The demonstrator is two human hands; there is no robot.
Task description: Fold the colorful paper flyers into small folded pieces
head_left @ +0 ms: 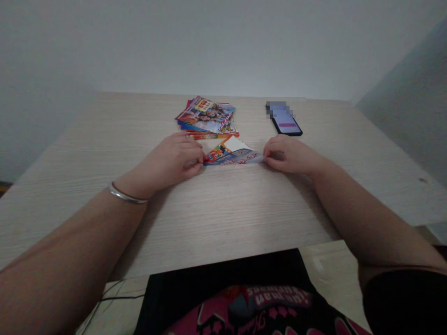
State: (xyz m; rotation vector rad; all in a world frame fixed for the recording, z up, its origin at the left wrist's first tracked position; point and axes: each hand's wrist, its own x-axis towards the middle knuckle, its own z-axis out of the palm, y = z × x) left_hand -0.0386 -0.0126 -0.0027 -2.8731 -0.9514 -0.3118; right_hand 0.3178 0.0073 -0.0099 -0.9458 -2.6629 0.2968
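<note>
A colourful printed paper sheet (232,156), partly folded, lies low on the table between my two hands. My left hand (179,158) pinches its left corner between thumb and fingers. At the opposite end, my right hand (288,156) grips the right corner in the same way. A white patch shows near the sheet's upper middle, and blue, orange and red print covers the rest. Just beyond it rests a loose stack of bright flyers (207,116), the top one with a yellow price label.
A black-edged phone (284,121) with its screen lit lies beyond my right hand. The pale wood-grain table (216,209) meets a wall (223,46) at the back. Thin dark cables (120,298) hang below the front edge at the left.
</note>
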